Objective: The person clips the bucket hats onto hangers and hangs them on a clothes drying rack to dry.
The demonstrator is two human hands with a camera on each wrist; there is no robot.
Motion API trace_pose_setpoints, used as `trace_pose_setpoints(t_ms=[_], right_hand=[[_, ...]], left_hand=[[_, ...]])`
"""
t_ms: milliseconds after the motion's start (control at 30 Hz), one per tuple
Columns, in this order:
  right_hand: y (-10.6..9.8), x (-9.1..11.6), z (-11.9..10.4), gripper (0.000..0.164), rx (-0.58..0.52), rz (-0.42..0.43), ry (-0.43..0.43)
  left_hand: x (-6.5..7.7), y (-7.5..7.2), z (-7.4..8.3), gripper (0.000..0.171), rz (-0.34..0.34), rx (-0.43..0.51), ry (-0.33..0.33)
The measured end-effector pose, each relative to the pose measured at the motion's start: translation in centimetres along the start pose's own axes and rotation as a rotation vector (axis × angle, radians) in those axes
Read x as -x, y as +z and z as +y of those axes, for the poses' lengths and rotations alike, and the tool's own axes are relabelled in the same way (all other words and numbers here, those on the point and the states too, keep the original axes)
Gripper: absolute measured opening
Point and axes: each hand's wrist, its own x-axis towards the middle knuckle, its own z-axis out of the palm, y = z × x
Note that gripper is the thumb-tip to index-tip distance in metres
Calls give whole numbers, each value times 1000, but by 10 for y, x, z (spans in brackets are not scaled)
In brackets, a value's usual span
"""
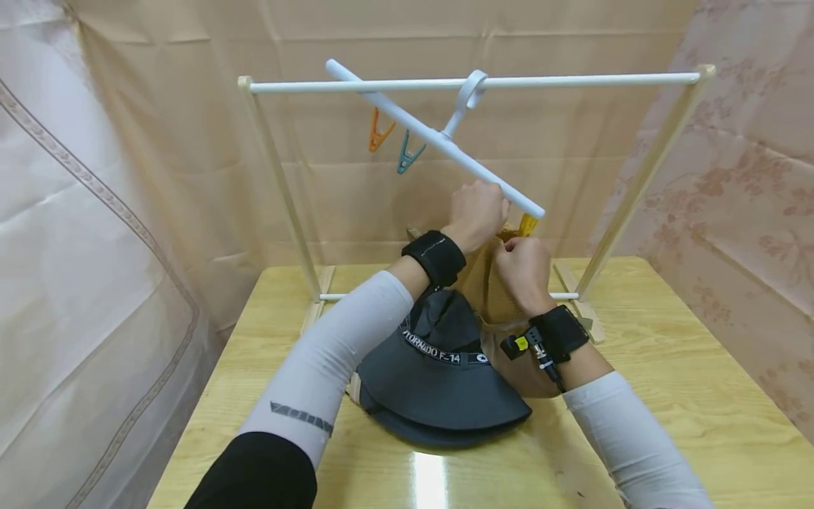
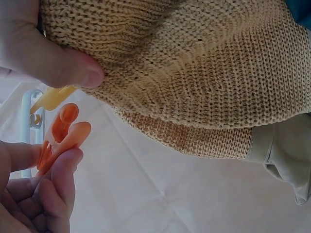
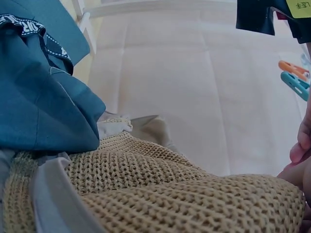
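Where the tan knit hat [image 1: 492,300] lies: directly below the low end of the white hanger [image 1: 435,139], its gathered top edge nearest that end and its body reaching down toward the tabletop.
Hat's long axis: steeply downward from the hanger's low end, across the hanger's own slant rather than along it.
Knit: coarse rows of thick yarn, soft and folded, with smooth greyish-tan cloth at the margin.
Right hand [image 1: 524,272]: just under the hanger's low end, the nearer hand to the hat; it pinches the knit edge, thumb on the near face, its other fingers largely hidden in the left wrist view.
Left hand [image 1: 477,212]: close by the hanger's lower half; thumb and fingers pinch an orange clip [image 2: 59,130] whose rounded plastic ends stand apart.
Yellow clip [image 1: 528,225]: at the hanger's low end, close to the knit edge; I cannot tell whether it bites the knit.
Other clips: a second orange clip [image 1: 373,134] and a blue clip [image 1: 403,152], slim and V-shaped, under the hanger's high half.
Dark hat [image 1: 439,382]: below the hanger on the person's side, smooth cloth, wide curved brim, lettered band.
Rack [image 1: 644,180]: around the hanger, its round white rail bearing the hanger's hook, its posts pale.
Table [image 1: 668,396]: beneath the hanger, glossy pale wood grain.
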Motion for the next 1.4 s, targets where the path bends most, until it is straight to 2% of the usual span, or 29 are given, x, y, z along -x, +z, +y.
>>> trace_pose_setpoints(t_ms=[233, 367, 600, 833, 1167, 1400], right_hand=[[5, -3, -9, 50, -7, 1, -27], [6, -6, -15, 48, -12, 15, -36], [9, -9, -21, 45, -31, 53, -39], [10, -10, -24, 43, -43, 86, -36], [8, -4, -27, 38, -71, 155, -95], [9, -3, -28, 34, -88, 143, -90]], left_hand=[[1, 1, -3, 35, 33, -21, 6], [1, -3, -4, 34, 49, -30, -9], [0, -8, -7, 34, 33, -15, -8], [0, -7, -11, 34, 36, -15, -7], [1, -3, -19, 39, 45, 17, -5], [3, -3, -22, 43, 56, 63, 5]])
